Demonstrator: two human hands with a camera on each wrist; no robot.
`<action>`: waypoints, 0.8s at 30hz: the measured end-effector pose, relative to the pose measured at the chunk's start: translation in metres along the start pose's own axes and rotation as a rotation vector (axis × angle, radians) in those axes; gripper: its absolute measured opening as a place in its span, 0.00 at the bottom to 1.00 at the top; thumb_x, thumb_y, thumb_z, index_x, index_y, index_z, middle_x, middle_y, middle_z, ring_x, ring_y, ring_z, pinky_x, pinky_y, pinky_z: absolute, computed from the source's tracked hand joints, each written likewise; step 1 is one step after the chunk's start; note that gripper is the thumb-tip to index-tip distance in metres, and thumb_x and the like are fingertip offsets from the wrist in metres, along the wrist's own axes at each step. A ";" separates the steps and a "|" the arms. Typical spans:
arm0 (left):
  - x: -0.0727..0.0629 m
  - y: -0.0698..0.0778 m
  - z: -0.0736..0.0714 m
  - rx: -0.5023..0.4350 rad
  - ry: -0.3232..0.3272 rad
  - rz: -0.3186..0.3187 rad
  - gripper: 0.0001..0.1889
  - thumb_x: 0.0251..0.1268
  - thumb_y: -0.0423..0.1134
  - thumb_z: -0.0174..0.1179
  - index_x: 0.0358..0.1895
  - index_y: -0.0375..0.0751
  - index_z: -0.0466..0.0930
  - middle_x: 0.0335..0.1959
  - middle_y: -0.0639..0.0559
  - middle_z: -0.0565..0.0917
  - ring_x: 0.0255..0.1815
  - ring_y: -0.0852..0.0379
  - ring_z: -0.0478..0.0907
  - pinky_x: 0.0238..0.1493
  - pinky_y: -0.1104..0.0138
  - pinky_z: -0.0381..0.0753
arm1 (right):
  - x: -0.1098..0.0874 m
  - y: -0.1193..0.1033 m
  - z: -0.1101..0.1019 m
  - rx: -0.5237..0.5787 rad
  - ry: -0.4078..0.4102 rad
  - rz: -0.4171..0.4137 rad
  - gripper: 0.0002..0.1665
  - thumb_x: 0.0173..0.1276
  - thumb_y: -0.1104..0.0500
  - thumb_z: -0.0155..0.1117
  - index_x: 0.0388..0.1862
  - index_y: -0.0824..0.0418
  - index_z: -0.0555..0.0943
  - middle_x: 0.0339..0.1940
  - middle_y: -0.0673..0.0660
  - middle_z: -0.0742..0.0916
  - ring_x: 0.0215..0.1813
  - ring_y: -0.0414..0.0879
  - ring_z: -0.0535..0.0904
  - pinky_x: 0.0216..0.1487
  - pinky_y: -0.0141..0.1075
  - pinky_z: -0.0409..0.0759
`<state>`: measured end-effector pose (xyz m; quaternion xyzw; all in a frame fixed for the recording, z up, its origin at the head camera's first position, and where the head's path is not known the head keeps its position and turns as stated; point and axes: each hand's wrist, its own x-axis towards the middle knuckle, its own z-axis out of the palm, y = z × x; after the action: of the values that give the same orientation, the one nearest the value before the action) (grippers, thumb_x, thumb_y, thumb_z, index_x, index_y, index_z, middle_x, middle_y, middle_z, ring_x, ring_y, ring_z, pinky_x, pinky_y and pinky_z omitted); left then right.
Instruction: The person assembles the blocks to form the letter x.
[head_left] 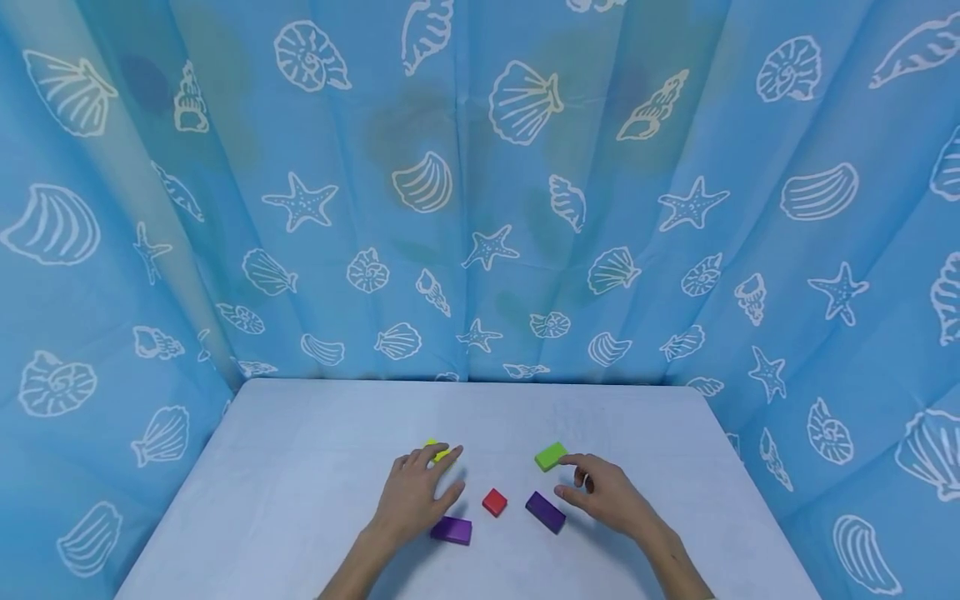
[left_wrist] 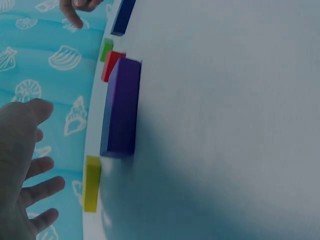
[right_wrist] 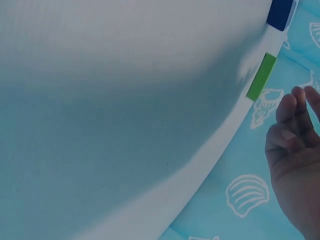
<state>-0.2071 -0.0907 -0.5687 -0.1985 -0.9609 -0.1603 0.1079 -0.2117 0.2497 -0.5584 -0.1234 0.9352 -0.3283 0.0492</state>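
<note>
The left hand (head_left: 411, 496) hovers above the white table (head_left: 300, 467), palm down, its fingers spread apart, the thumb held out to the side; it grips nothing. Its fingers reach over the yellow block (head_left: 431, 442) and hide part of it in the head view, but the left wrist view shows a gap between fingertips and block. The purple block (head_left: 453, 531) lies nearly crosswise below the thumb, nearer the person than the yellow one, its left end beside the hand.

Right of these, near the middle, the red block (head_left: 494, 502) lies with one corner towards the person, apart from every other block. Next, the dark purple block (head_left: 545, 512) slants, its right end nearer the person. Just beyond it the green block (head_left: 551, 456) slants the other way, its right end farther off.

Rightmost, the right hand (head_left: 603, 496) is raised too, loosely bent and holding nothing. Its index finger points at the green block, thumb apart below; the right wrist view shows space between hand and block.

A blue curtain (head_left: 480, 167) with white shells and starfish stands behind the table and along both sides.
</note>
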 end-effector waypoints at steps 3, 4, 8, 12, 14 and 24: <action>0.001 0.005 0.003 -0.014 -0.025 0.010 0.29 0.70 0.59 0.59 0.72 0.58 0.72 0.64 0.51 0.77 0.65 0.48 0.74 0.63 0.43 0.71 | 0.000 -0.002 0.003 0.030 -0.052 -0.007 0.29 0.66 0.42 0.70 0.61 0.53 0.80 0.32 0.46 0.78 0.32 0.41 0.72 0.31 0.32 0.73; 0.001 0.006 0.005 -0.019 -0.032 0.014 0.29 0.70 0.58 0.59 0.72 0.58 0.72 0.63 0.52 0.77 0.64 0.49 0.75 0.63 0.44 0.71 | 0.000 -0.003 0.005 0.039 -0.068 -0.004 0.28 0.66 0.42 0.71 0.60 0.53 0.81 0.32 0.46 0.78 0.33 0.41 0.72 0.31 0.32 0.73; 0.003 0.012 0.009 -0.062 -0.048 0.032 0.29 0.69 0.57 0.61 0.71 0.58 0.72 0.59 0.54 0.80 0.61 0.51 0.77 0.60 0.47 0.74 | 0.002 -0.007 0.009 0.067 -0.135 0.008 0.28 0.64 0.42 0.72 0.59 0.53 0.81 0.32 0.47 0.78 0.35 0.42 0.73 0.33 0.33 0.72; 0.005 0.017 0.013 -0.118 -0.081 0.060 0.27 0.70 0.55 0.61 0.71 0.58 0.73 0.55 0.55 0.82 0.57 0.53 0.79 0.55 0.51 0.77 | 0.004 -0.010 0.014 0.089 -0.186 0.029 0.27 0.63 0.44 0.73 0.58 0.54 0.81 0.32 0.49 0.78 0.36 0.44 0.73 0.33 0.34 0.72; 0.006 0.020 0.015 -0.143 -0.108 0.066 0.26 0.70 0.55 0.60 0.70 0.59 0.74 0.53 0.57 0.83 0.55 0.55 0.80 0.53 0.53 0.77 | 0.005 -0.011 0.017 0.086 -0.205 0.048 0.27 0.63 0.45 0.74 0.57 0.53 0.81 0.32 0.49 0.78 0.36 0.44 0.73 0.34 0.34 0.72; 0.014 0.028 0.025 -0.188 -0.239 0.039 0.21 0.68 0.55 0.62 0.63 0.64 0.80 0.46 0.63 0.84 0.46 0.62 0.79 0.48 0.57 0.77 | 0.009 -0.013 0.026 0.054 -0.254 0.103 0.28 0.60 0.43 0.76 0.56 0.52 0.80 0.32 0.50 0.79 0.35 0.44 0.74 0.35 0.37 0.72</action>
<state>-0.2120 -0.0526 -0.5806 -0.2441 -0.9436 -0.2225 -0.0233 -0.2136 0.2216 -0.5709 -0.1147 0.9174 -0.3320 0.1873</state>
